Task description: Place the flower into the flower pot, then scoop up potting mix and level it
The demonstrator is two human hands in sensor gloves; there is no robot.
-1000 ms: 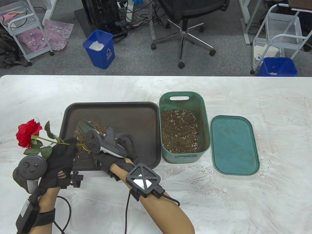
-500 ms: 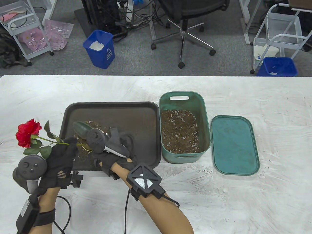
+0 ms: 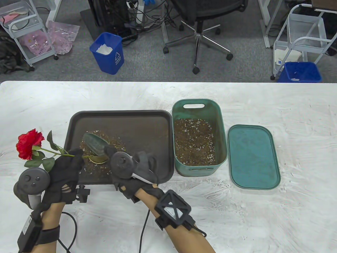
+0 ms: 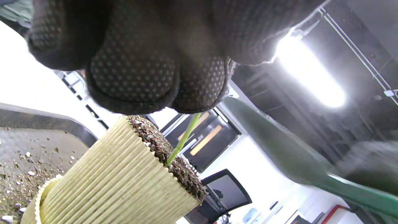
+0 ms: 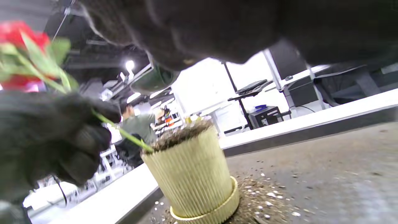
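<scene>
White desk point(image 3: 289, 110), smeared with soil dust, carrying everything. Dark tray point(image 3: 147, 123) left of centre, near the front edge, strewn with spilled mix. Green bin point(image 3: 221, 118) just right of the tray, about touching it, partly filled with potting mix point(image 3: 194, 141). Teal lid point(image 3: 252, 156) flat on the desk right of the bin, slightly apart from it.

Left hand point(image 3: 64, 172) at the tray's front left corner, fingers curled round the rose point(image 3: 29, 143) stem: red bloom and leaves leaning out left past the tray's edge, stem point(image 4: 183, 138) running down into the soil of the pot point(image 5: 189, 169). Pot: pale, ribbed, upright on its saucer in the tray's front left part, filled to the rim with mix, loose grains scattered round its base.

Right hand point(image 3: 134, 171) over the tray's front edge, fingers wrapped round the handle of a green trowel point(image 3: 95, 143), blade raised above and just behind the pot. Cannot tell whether the blade carries any mix.
</scene>
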